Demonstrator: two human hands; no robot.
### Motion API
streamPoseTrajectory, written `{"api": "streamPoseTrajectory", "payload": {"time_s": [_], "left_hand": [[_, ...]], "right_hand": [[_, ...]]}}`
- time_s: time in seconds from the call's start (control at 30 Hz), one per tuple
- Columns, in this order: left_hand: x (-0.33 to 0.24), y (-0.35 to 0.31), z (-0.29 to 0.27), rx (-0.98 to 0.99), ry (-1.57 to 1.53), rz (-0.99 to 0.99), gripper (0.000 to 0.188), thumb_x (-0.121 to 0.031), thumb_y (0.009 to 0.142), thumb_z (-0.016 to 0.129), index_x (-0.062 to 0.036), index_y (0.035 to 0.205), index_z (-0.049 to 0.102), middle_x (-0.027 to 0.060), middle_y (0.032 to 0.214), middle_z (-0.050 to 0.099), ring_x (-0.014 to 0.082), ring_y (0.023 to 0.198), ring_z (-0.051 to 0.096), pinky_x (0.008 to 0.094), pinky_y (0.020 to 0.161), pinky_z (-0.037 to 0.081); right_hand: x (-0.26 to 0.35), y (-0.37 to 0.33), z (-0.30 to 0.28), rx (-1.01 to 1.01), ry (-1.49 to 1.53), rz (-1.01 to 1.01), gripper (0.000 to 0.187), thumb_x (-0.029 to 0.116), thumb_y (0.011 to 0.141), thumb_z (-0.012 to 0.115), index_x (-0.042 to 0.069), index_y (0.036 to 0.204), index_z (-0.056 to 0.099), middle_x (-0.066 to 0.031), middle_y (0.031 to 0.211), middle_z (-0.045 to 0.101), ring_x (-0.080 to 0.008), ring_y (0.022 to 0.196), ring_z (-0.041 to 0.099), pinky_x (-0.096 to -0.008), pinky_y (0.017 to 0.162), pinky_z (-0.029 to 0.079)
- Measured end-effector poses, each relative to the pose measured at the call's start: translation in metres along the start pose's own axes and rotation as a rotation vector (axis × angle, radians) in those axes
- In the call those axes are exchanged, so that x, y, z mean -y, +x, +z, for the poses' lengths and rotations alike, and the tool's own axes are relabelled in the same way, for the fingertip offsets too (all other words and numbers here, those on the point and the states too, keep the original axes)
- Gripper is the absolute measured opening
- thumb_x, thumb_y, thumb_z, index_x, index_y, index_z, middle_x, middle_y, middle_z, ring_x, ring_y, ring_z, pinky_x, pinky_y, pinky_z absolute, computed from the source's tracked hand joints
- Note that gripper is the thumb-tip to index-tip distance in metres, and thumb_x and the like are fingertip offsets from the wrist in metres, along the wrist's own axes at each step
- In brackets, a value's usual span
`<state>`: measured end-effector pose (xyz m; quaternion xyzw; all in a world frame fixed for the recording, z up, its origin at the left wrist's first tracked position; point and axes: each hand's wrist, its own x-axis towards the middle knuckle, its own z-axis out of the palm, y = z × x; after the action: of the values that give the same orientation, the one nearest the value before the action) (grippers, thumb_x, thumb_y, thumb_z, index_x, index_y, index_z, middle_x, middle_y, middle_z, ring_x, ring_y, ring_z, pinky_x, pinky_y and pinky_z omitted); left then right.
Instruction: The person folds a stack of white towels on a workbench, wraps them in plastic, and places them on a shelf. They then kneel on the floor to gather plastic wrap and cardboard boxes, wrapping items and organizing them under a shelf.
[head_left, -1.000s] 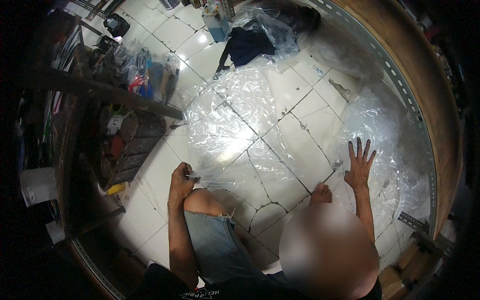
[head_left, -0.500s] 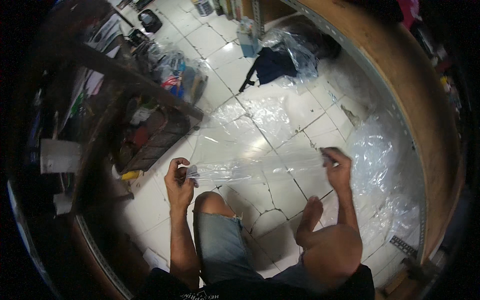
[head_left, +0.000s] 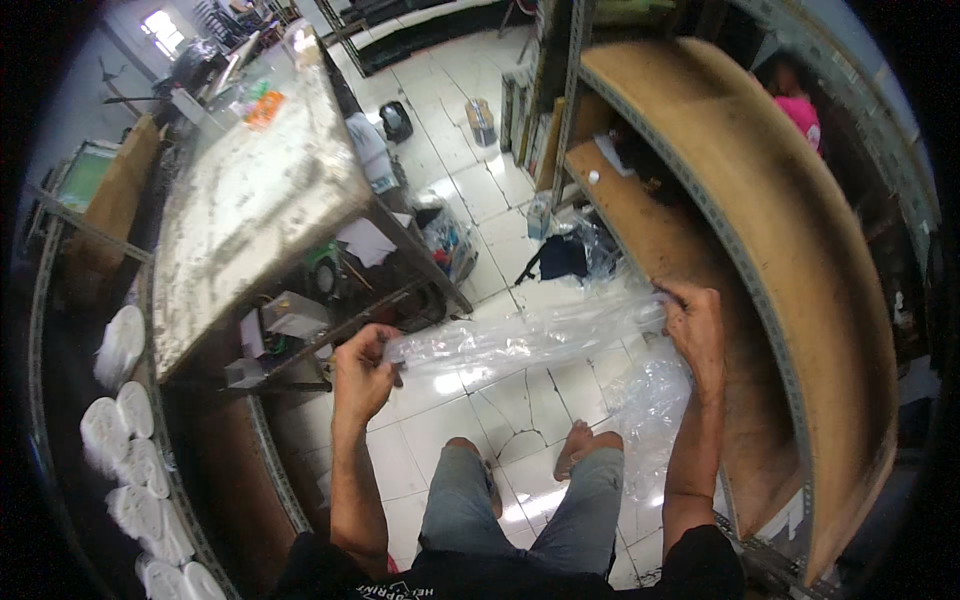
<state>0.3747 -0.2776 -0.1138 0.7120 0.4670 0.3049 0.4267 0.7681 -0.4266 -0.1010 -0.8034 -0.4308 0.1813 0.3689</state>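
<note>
plastic sheet (head_left: pixel 530 340): clear, crinkled, stretched taut | left hand (head_left: pixel 362 372), right hand (head_left: pixel 692 328): each pinching an end

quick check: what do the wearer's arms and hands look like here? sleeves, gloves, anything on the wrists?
Both forearms are bare from the elbow down, entering from the lower edge. The left hand and right hand wear no gloves; no watch, band or ring is visible on either. At the upper arms, short black sleeves of a dark T-shirt show. No markings can be made out on the arms.
</note>
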Motion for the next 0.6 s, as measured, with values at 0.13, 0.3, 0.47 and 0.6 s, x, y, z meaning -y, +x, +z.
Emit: {"api": "streamPoseTrajectory", "payload": {"time_s": [0.13, 0.3, 0.47, 0.6], "left_hand": [[-0.132, -0.032, -0.061, -0.903, 0.093, 0.567, 0.038, 0.014, 0.087, 0.050, 0.0014, 0.123, 0.055, 0.0142, 0.105, 0.064, 0.0181, 0.081, 0.067, 0.0287, 0.074, 0.058], [-0.119, -0.104, -0.157, -0.450, 0.358, 0.408, 0.029, 0.003, 0.079, 0.055, 0.0022, 0.105, 0.068, 0.0219, 0.099, 0.069, 0.0300, 0.087, 0.068, 0.0364, 0.083, 0.054], [-0.070, -0.196, -0.176, 0.079, 0.240, -0.258, 0.038, 0.009, 0.072, 0.057, -0.0029, 0.105, 0.072, 0.0171, 0.085, 0.072, 0.0225, 0.077, 0.069, 0.0325, 0.073, 0.054], [-0.090, -0.215, -0.227, 0.098, -0.044, -0.548, 0.028, 0.004, 0.080, 0.058, -0.0013, 0.103, 0.072, 0.0143, 0.072, 0.070, 0.0173, 0.054, 0.066, 0.0294, 0.051, 0.053]], "right_hand": [[0.124, -0.055, -0.055, -0.917, -0.086, -0.682, 0.035, -0.003, 0.081, 0.058, -0.001, 0.114, 0.068, -0.0287, 0.112, 0.064, -0.0342, 0.098, 0.066, -0.0410, 0.084, 0.055], [0.167, -0.130, -0.047, -0.398, 0.078, -0.728, 0.027, -0.001, 0.078, 0.057, 0.001, 0.102, 0.069, -0.0291, 0.123, 0.058, -0.0409, 0.102, 0.064, -0.0424, 0.088, 0.053], [0.153, -0.191, -0.011, 0.200, -0.256, -0.183, 0.027, -0.003, 0.073, 0.055, -0.001, 0.093, 0.072, -0.0245, 0.099, 0.068, -0.0410, 0.092, 0.066, -0.0435, 0.081, 0.053], [0.177, -0.191, -0.020, 0.227, -0.050, -0.037, 0.028, -0.003, 0.073, 0.055, -0.004, 0.094, 0.072, -0.0210, 0.082, 0.070, -0.0280, 0.068, 0.067, -0.0374, 0.068, 0.053]]}}
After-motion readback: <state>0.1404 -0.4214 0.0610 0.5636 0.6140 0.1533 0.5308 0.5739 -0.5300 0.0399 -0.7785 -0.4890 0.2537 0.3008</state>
